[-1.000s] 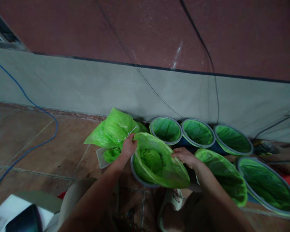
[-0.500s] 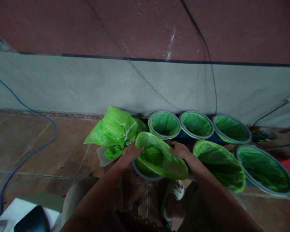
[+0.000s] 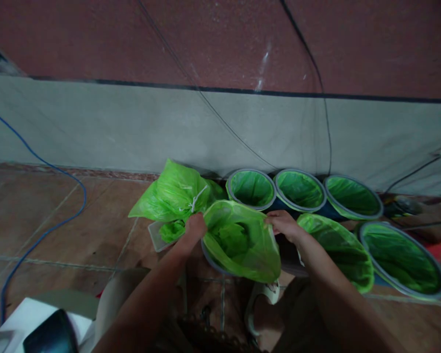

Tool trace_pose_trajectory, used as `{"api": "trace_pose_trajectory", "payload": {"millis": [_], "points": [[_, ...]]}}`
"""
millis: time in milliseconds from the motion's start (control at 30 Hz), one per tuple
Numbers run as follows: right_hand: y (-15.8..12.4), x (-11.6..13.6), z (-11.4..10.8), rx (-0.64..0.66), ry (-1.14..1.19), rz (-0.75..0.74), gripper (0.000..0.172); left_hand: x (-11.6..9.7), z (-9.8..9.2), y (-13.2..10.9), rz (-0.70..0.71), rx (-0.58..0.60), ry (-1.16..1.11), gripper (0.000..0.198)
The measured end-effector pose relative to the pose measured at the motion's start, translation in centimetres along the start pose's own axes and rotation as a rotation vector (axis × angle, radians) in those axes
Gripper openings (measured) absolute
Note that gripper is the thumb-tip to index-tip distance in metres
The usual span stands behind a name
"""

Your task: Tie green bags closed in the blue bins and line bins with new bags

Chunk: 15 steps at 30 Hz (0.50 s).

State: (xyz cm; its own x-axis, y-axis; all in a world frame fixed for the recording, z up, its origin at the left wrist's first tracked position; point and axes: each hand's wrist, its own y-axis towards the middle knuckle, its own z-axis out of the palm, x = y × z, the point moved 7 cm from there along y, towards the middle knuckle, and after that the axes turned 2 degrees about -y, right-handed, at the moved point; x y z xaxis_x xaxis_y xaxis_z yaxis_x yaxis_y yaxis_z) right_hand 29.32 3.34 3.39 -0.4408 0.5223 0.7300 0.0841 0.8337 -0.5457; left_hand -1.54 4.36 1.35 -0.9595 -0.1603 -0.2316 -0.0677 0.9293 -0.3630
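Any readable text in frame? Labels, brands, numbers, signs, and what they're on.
None readable.
Open green bag, tied green bag, bin liners, wall: no lettering seen.
White box, dark device: nothing legible; image too soft to rule out small print.

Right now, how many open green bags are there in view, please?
6: the held bag between the left hand and right hand; three back bags along the wall; two nearer bags at right. Others may be hidden.

site: seemingly a domestic utility area, exact kind unclear, judging by the tiled floor [image 3: 55,206], two-tone painted wall [image 3: 132,125], black cord [image 3: 304,44] hanging down it, trailing blue cable [image 3: 85,196] and row of bag-lined bins [image 3: 299,171].
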Motion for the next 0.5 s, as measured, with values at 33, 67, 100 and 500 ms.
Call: {"api": "trace_pose_trajectory", "payload": {"millis": [33,67,100,500], "points": [[-0.3,0.1,-0.4,-0.017,0.053,0.017,0.006,0.1,-0.5,0.0,-0.008,-0.02,-0.013,0.034],[-0.6,0.3,-0.6,-0.024,0.102,0.03,0.007,0.2,-0.9,0.1,-0.017,-0.041,-0.025,0.034],[-0.8,0.5,-0.8,-0.021,0.146,0.035,0.008,0.3,-1.4,0.2,-0.026,-0.063,-0.037,0.034],[-3.0,1.5,-1.9,0.248,0.196,-0.106,0.028,1.4,-6.1,1.4,0.098,-0.402,-0.614,0.03]]}}
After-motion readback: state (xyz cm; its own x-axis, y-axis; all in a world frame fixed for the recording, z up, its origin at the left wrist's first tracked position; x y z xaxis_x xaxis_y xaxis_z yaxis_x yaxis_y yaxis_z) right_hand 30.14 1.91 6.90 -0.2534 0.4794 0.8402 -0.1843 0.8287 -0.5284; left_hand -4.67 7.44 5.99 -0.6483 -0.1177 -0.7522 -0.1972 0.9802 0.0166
